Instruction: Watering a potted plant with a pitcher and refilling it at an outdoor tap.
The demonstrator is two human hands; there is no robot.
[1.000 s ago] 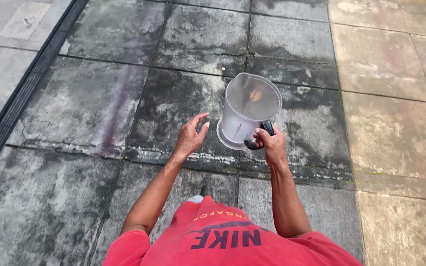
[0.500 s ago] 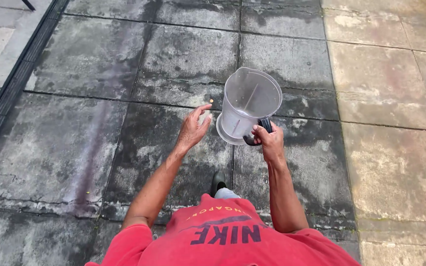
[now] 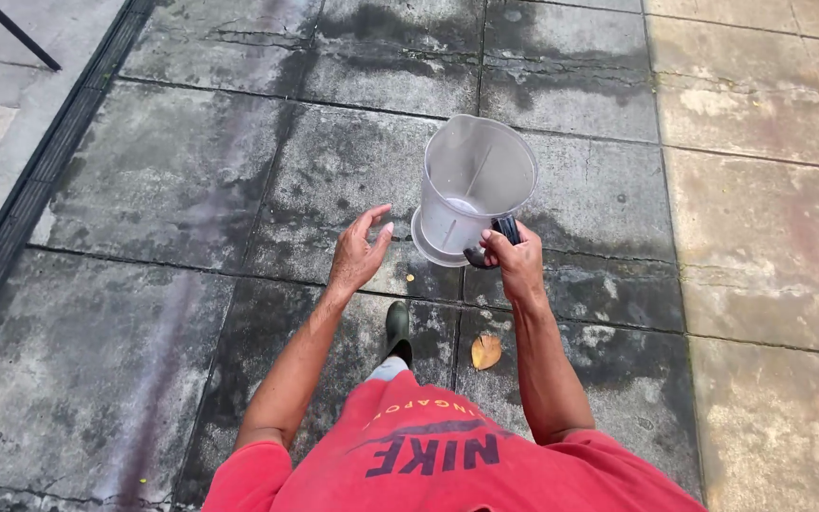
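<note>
Above the paved floor (image 3: 163,180), which has slid past since a second ago, the clear jug (image 3: 474,185) stands nearly upright, mouth up and tipped away, its dark handle gripped by the right hand (image 3: 516,261), while the left hand (image 3: 357,254) hovers open beside it and a dry leaf (image 3: 485,351) now lies below.

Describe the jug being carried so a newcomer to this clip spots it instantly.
Over the dark, stained paving slabs, look just ahead of the red shirt. The right hand grips the dark handle of a clear plastic jug, the only see-through thing here.
</note>
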